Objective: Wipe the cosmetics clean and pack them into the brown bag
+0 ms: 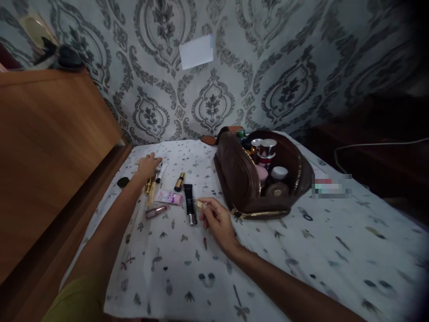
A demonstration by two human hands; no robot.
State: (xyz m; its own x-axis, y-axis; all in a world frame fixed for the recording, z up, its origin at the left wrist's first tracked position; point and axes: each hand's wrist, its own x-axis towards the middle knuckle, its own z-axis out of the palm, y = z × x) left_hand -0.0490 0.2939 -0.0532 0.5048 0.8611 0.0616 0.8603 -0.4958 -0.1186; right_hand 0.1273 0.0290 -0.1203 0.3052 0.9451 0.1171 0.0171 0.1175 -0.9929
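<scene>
My left hand reaches to the back left of the cloth, fingers curled down around something pale that they mostly hide. Beside it lie a white tube and slim gold tubes. My right hand pinches a small gold-coloured piece, partly covered by the fingers. Just left of it lies a black cosmetic tube with a silver cap. Also on the cloth are a pink-and-white cream tube, a pink lip gloss tube and a small black-and-gold bottle.
A brown toiletry bag stands unzipped at the right, holding several jars, among them a silver-lidded jar. A dark oval object lies at the left edge. A wooden cabinet borders the left; patterned wallpaper rises behind.
</scene>
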